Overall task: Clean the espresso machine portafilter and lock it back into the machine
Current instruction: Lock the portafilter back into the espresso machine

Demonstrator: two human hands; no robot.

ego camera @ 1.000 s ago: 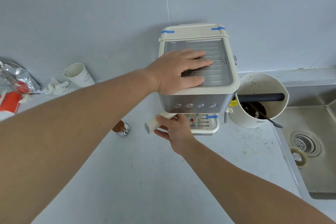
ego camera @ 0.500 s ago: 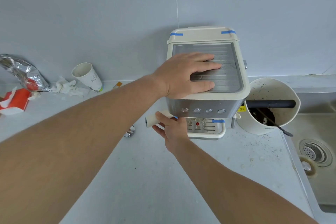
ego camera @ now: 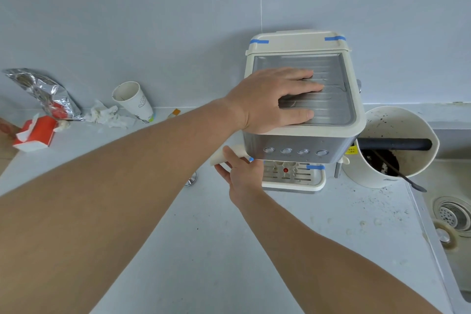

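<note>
— What have you got on the head view?

— My left hand (ego camera: 272, 99) lies flat on top of the machine (ego camera: 300, 140), palm down, fingers spread wide over the ribbed metal tray, holding nothing, just pressing on it. My right hand (ego camera: 242, 176) is below, at the machine's front left corner.

— And the portafilter?

— Its cream handle (ego camera: 224, 154) sticks out to the left from under the front panel. My right fingers are curled around it, thumb side on top, so that hand is closed on the handle. The basket end is hidden under the machine, so I cannot tell how far it sits in the group head.

— Anything around the machine?

— The drip tray (ego camera: 295, 181) shows below the four buttons, with a red dot in the middle and a strip of blue tape at its right. Just to the right of the machine stands a white bin (ego camera: 397, 135) with a black bar across it, dark grounds inside and a spoon (ego camera: 407, 178) leaning over its rim. Grounds are scattered on the counter (ego camera: 229, 250) in front of it. The sink (ego camera: 453, 214) is at the far right.

— The left side?

— A paper cup (ego camera: 132, 100) tilted by the wall, crumpled tissue (ego camera: 107, 115) beside it, a foil bag (ego camera: 43, 92) and a red box (ego camera: 35, 132). A tamper (ego camera: 191, 181) peeks out from behind my left forearm.
</note>
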